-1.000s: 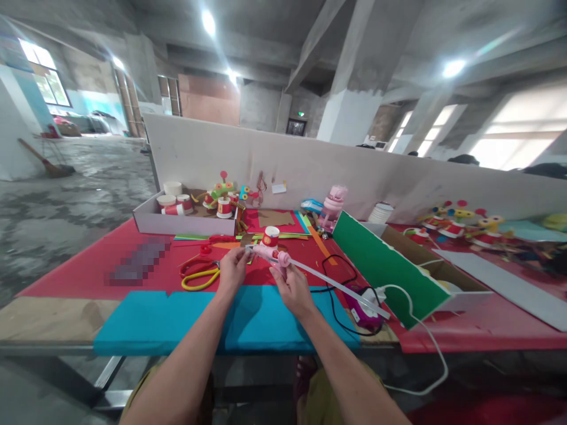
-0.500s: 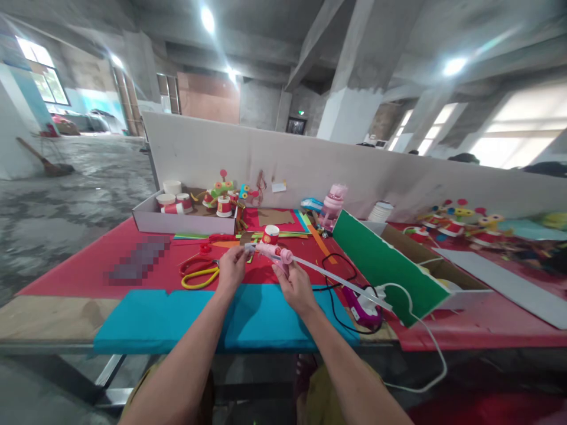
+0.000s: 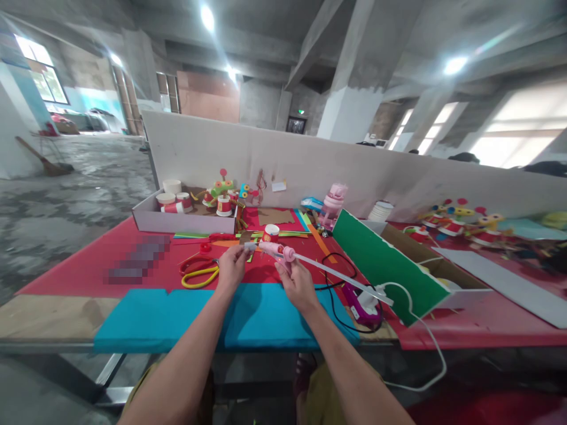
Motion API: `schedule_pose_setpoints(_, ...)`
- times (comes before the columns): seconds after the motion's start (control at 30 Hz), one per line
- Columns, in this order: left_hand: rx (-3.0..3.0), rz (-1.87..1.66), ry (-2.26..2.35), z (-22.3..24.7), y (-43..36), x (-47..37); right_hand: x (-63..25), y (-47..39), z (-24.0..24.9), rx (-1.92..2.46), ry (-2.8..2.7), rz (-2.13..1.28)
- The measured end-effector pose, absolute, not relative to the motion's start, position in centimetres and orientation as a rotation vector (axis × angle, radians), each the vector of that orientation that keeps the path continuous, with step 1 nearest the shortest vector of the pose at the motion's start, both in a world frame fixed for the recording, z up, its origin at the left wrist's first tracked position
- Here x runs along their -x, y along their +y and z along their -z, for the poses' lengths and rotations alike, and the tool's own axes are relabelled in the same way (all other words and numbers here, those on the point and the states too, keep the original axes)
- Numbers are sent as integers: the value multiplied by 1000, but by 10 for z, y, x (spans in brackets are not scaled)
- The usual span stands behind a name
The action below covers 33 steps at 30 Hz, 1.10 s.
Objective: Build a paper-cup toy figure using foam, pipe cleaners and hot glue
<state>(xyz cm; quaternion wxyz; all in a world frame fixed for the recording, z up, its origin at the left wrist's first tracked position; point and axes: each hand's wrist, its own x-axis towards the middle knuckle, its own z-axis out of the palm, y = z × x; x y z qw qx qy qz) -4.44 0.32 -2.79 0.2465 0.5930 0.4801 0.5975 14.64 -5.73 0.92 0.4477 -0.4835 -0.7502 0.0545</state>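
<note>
My right hand (image 3: 299,284) is wrapped round the handle of a pink glue gun (image 3: 278,251). A long clear glue stick (image 3: 341,276) sticks out of its back end toward the right. The gun's nozzle points left, at the fingers of my left hand (image 3: 232,267). Those fingers are pinched on a small whitish piece (image 3: 250,246), too small to name, close by the nozzle. Just behind the gun stands a red and white paper cup (image 3: 270,233). Scissors with yellow and red handles (image 3: 200,274) lie left of my left hand.
A white box (image 3: 183,223) with paper cups and cup figures stands back left. A green board (image 3: 385,265) leans at an open box on the right, near a purple power strip (image 3: 361,307) with cables. A pink bottle (image 3: 332,206) stands behind. Blue foam (image 3: 177,321) lines the front edge.
The glue gun has shifted slightly right, and its nozzle is now a little apart from the piece in my left hand. The left hand has barely moved.
</note>
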Motion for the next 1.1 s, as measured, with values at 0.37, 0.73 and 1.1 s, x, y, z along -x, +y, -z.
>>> schedule_pose_setpoints(0.37,-1527,-1657,1281,27,3,42,-146,-60,-11,1176,-1818,-161)
schedule_pose_setpoints(0.73,-1567,-1639,1283,23,-1,40,-136,-61,-8,1145,-1869,-122)
schedule_pose_setpoints(1.1,-1523,-1644,1288,22,0,43,-142,-61,-13,1206,-1845,-152)
